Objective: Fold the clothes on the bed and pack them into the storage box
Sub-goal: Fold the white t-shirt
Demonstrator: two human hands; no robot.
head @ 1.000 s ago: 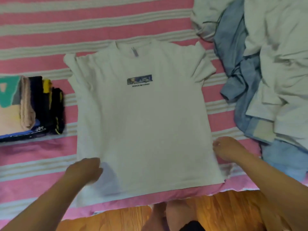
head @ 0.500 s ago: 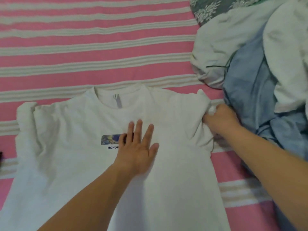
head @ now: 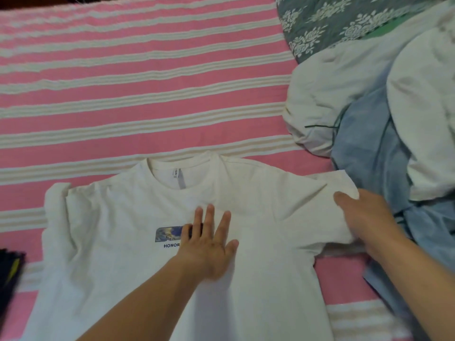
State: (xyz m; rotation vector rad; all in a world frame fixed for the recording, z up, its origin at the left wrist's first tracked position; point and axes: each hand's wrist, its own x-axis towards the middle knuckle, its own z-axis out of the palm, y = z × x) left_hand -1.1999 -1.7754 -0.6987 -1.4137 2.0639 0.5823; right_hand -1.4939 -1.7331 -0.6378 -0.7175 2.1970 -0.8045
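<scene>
T-shirt (head: 128,279) hem cut off below — left hand (head: 209,252) covers chest print's right part.

One head-worn camera looks forward and steeply down, close over the striped bed (head: 147,77).

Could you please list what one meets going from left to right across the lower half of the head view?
Dark folded clothes at the edge → crumpled left sleeve of the white T-shirt → chest print → left hand pressing flat → right hand on the other sleeve → blue garment in the pile.
</scene>
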